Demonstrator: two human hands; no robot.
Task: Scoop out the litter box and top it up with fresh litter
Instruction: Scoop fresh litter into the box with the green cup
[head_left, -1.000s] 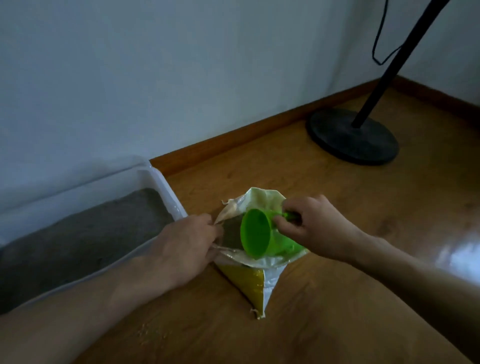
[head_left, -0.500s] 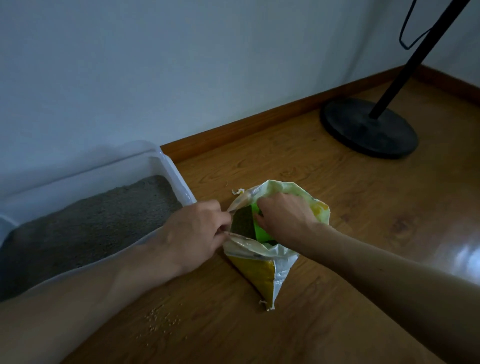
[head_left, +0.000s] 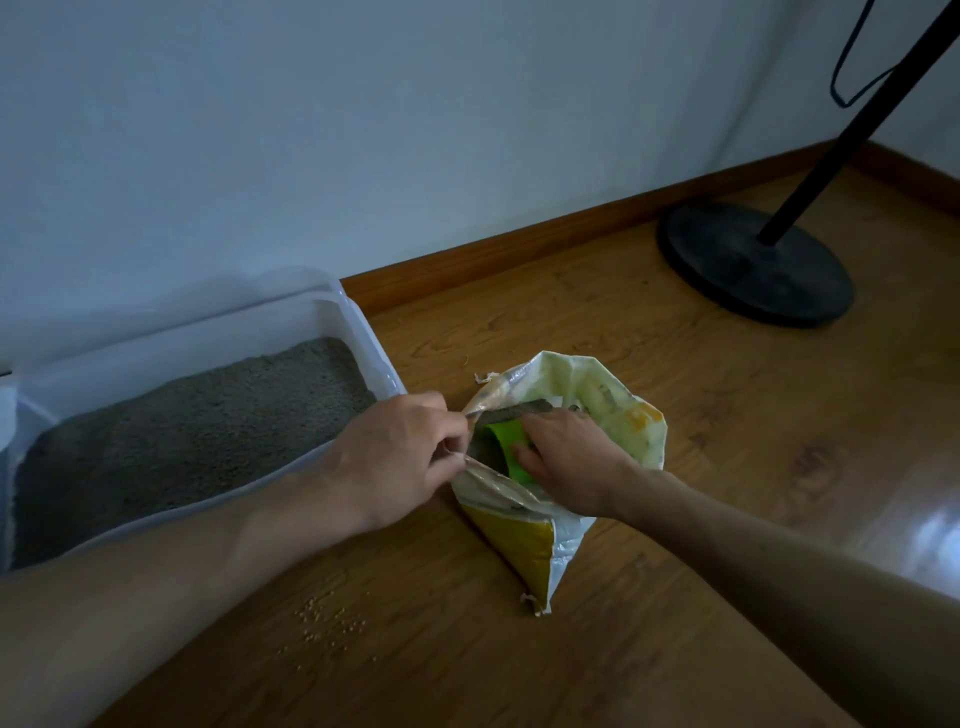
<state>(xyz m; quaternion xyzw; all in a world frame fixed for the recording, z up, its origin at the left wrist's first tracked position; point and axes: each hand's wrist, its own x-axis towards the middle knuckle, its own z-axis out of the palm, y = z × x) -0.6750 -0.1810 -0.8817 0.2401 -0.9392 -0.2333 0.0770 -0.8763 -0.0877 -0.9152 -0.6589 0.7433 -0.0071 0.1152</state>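
While the left hand (head_left: 400, 457) pinches the near-left edge of the litter bag (head_left: 561, 457) with thumb and fingertips curled onto the rim, pulling the mouth open, the right hand (head_left: 569, 462) is reaching down inside that same bag. Its fingers are wrapped over a bright green scoop (head_left: 511, 449), so that hand is clamped on the scoop, though only a strip of green peeks out from under the knuckles and you can't really make out the handle. Grey litter shows in the bag's mouth just behind the scoop.

Using the bag as the landmark: it stands on the wooden floor (head_left: 675, 415), whitish plastic up top with a yellow panel on the side facing the camera, bottom corner pointing toward the viewer. Just left of the bag, almost touching the left hand, sits the litter box (head_left: 358, 332), a translucent white tub pushed against the wall (head_left: 363, 130) and holding a fairly even bed of grey litter. Down and to the left of the bag, near the left forearm, a small scatter of pale grains (head_left: 327, 626) lies on the floor. Well off to the bag's upper right is a black round stand base (head_left: 753, 265) with a slanted pole, and a dark cord hanging beside the pole.
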